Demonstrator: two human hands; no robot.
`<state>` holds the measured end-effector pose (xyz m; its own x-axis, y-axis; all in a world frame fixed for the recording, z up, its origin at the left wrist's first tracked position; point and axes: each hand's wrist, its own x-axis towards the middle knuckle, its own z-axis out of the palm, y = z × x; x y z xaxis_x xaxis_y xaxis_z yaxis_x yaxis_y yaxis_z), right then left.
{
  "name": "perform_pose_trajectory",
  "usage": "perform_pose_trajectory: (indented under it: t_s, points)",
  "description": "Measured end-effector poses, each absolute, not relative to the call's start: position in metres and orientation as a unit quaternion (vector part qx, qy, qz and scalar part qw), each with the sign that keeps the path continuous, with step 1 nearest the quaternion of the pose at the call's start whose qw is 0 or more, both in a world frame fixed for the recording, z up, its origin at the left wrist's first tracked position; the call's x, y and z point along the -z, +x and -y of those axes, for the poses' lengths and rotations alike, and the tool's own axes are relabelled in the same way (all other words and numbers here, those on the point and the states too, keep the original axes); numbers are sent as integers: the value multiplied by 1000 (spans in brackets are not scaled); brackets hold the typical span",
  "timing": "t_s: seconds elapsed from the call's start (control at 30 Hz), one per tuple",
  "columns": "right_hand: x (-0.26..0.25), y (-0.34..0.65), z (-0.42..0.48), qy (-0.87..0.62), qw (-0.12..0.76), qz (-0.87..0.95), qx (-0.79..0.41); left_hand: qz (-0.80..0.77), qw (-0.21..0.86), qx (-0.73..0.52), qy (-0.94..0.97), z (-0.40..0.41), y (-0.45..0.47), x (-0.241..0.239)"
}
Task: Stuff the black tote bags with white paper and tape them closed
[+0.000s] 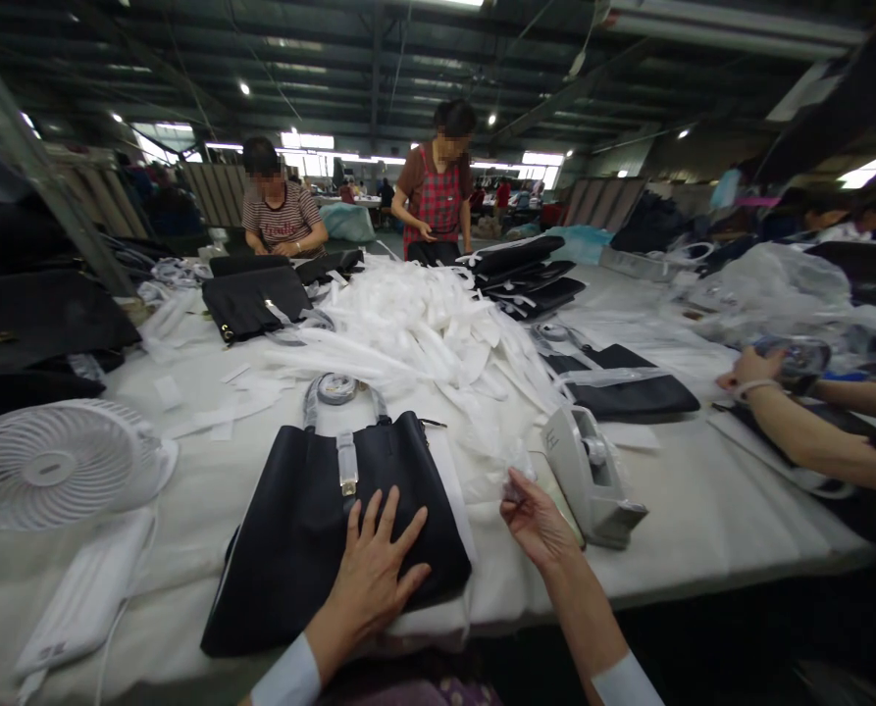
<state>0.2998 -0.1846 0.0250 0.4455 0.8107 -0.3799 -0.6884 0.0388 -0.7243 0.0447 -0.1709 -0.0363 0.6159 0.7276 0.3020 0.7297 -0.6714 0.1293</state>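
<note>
A black handbag (297,520) lies flat on the white-covered table (702,510) right in front of me, its wrapped handle and a gold clasp toward the far side. My left hand (375,569) rests flat on the bag's lower right part, fingers spread. To the right, my right hand (537,520) is raised slightly, fingers pinched on a small piece of clear plastic or tape (515,480). A grey tape dispenser (592,476) stands just right of that hand.
A heap of white paper strips (423,324) fills the table's middle. A white fan (55,466) and a white pack (88,598) sit at left. More black bags (257,299) lie farther back. Two people work across the table; another person's arms (798,431) reach in from the right.
</note>
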Motion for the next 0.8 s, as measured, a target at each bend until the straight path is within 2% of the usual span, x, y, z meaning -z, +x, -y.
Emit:
perform_pose_trajectory:
  t_s: [0.17, 0.27, 0.37, 0.43, 0.5, 0.6, 0.67, 0.73, 0.8]
  points:
    - [-43, 304, 186, -522, 722, 102, -443, 400, -42, 172, -899, 166, 63, 26]
    - [-59, 302, 190, -621, 683, 229, -310, 368, -60, 172, -912, 162, 70, 25]
    - [-84, 296, 195, -724, 504, 460, -95, 366, -63, 175, -912, 161, 71, 27]
    - [-104, 288, 196, -712, 363, 601, 28, 368, -77, 175, -910, 162, 69, 27]
    - [-123, 278, 191, -665, 252, 695, 101, 367, -94, 174, -909, 162, 68, 26]
    - [-144, 258, 175, -619, 121, 763, 140, 364, -109, 174, -909, 161, 66, 22]
    - [-153, 243, 162, -599, 66, 786, 138, 360, -122, 175, -908, 160, 65, 19]
    - [-157, 224, 149, -568, 45, 818, 83, 356, -137, 180, -907, 160, 63, 17]
    - [-155, 202, 137, -529, 56, 846, -19, 355, -147, 192, -903, 160, 62, 16]
